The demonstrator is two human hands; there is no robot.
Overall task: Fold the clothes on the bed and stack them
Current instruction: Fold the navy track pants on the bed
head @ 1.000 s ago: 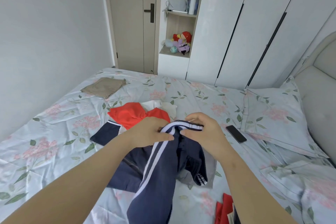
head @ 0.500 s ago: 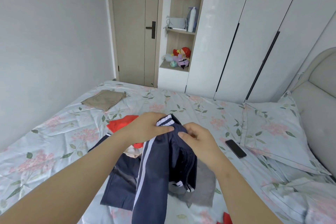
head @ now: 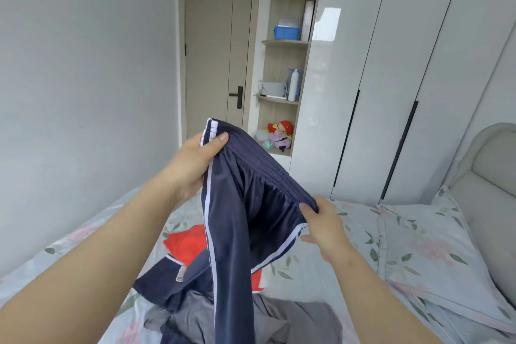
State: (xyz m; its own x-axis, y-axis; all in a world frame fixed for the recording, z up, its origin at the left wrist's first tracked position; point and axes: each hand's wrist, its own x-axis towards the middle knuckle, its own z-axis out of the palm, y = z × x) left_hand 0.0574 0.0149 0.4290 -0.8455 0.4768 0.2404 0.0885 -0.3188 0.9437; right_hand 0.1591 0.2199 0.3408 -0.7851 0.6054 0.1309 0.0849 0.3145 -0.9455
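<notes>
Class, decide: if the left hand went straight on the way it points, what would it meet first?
First the navy trousers, whose waistband the left hand grips; past them the way looks free to the door, though depth is unclear.

Single wide-angle head cam, one view only. Faces forward across the bed (head: 296, 279) toward door (head: 212, 50) and wardrobe (head: 391, 92); near bedding close under lens.

Navy trousers (head: 231, 232) w/ white stripes
</notes>
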